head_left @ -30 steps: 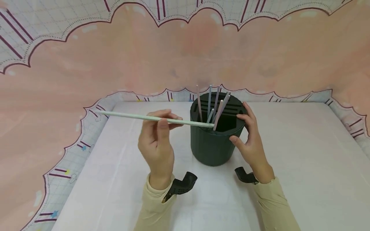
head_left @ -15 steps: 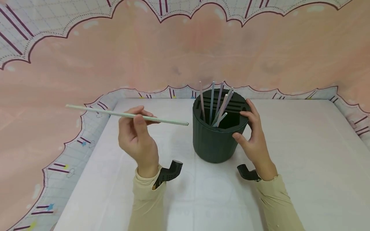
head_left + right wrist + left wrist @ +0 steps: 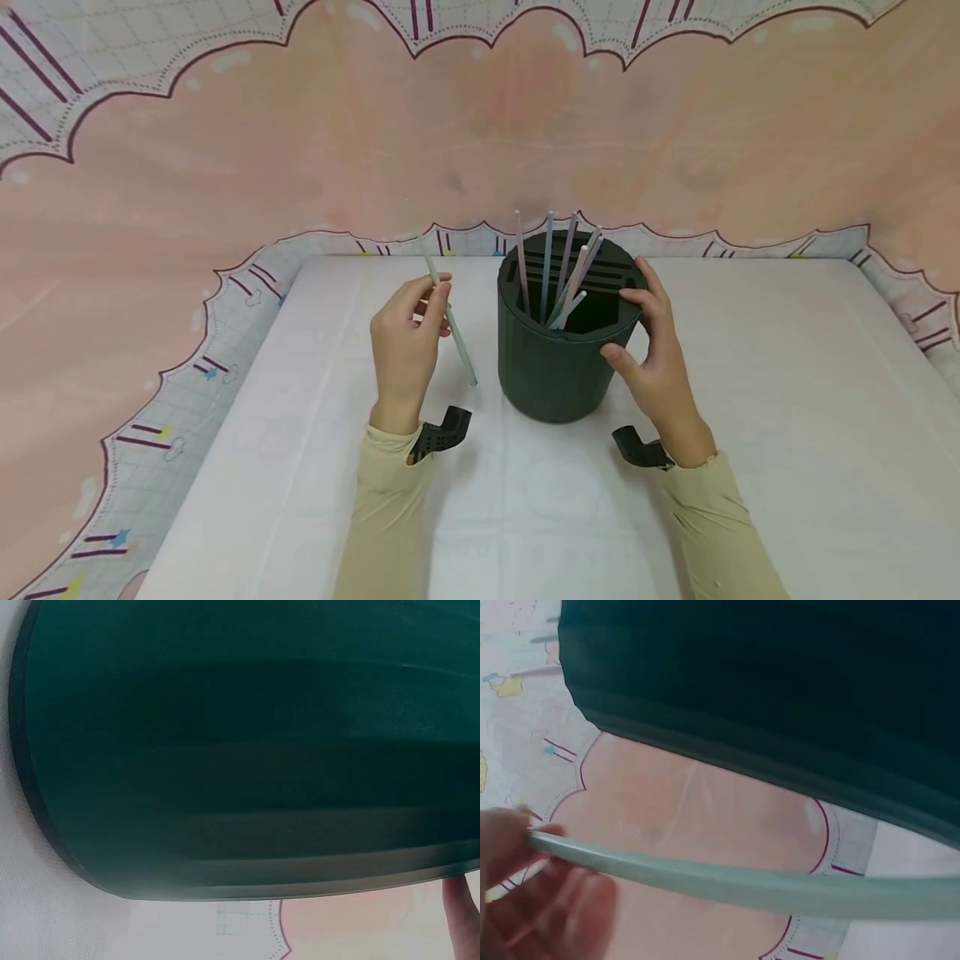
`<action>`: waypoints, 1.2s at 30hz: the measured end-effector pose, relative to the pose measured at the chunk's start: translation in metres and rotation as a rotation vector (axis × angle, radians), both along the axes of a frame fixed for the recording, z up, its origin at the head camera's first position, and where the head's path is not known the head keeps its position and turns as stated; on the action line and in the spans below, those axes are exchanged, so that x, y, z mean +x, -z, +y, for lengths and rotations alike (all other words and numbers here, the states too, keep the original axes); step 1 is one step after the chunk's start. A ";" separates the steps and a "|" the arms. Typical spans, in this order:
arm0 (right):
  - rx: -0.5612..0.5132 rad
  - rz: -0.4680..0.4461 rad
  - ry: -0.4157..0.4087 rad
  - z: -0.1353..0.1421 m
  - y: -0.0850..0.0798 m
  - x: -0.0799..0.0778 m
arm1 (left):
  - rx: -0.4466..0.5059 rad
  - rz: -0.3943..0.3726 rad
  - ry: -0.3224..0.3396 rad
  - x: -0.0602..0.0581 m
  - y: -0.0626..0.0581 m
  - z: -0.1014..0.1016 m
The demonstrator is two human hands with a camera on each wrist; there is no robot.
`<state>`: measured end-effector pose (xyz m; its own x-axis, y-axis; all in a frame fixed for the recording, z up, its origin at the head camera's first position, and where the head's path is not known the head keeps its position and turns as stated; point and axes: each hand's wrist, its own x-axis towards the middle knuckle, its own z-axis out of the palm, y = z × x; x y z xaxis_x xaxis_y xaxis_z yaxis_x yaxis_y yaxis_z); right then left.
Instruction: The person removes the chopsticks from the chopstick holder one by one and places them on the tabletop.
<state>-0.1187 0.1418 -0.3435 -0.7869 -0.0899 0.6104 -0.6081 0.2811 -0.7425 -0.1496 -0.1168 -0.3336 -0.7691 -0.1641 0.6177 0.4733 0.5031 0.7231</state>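
Note:
A pale green straw (image 3: 461, 347) is pinched between the thumb and fingers of my left hand (image 3: 405, 350), just left of the holder. It slants steeply, its lower end toward me. Across the left wrist view the same straw (image 3: 727, 885) runs from the fingertips to the right edge. My right hand (image 3: 663, 375) grips the right side of the dark green, ribbed round holder (image 3: 555, 375), thumb on the near wall and fingers at the rim. Several thin pastel straws (image 3: 548, 267) lean in its front opening; one short pale end (image 3: 576, 303) pokes out low. Their lower parts are hidden inside.
Long slots (image 3: 592, 279) cross the back of the holder's top. A white cloth (image 3: 787, 400) covers the table. Behind it hangs a peach and white cloth (image 3: 450, 133) with scalloped edging. Black wrist cameras (image 3: 442, 433) sit on both wrists.
My left hand drew the green straw left, away from the holder's rim, then came partway back right. The straw turned from nearly level to steeply slanted. My right hand kept its grip on the holder.

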 end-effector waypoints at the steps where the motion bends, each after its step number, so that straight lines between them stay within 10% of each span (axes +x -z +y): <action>1: -0.001 0.002 0.000 0.000 -0.001 -0.001 | -0.031 -0.016 -0.006 -0.002 0.001 -0.001; 14: 0.005 0.021 0.018 0.002 -0.001 -0.002 | -0.392 -0.236 -0.071 -0.011 0.019 -0.001; 36: 0.025 0.043 0.008 0.000 0.002 0.001 | -0.446 -0.599 0.006 -0.017 0.053 -0.008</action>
<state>-0.1175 0.1413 -0.3452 -0.7606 -0.0996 0.6415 -0.6371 0.3042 -0.7082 -0.1662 -0.1252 -0.3869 -0.9950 0.0091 0.0995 0.0659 0.8080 0.5854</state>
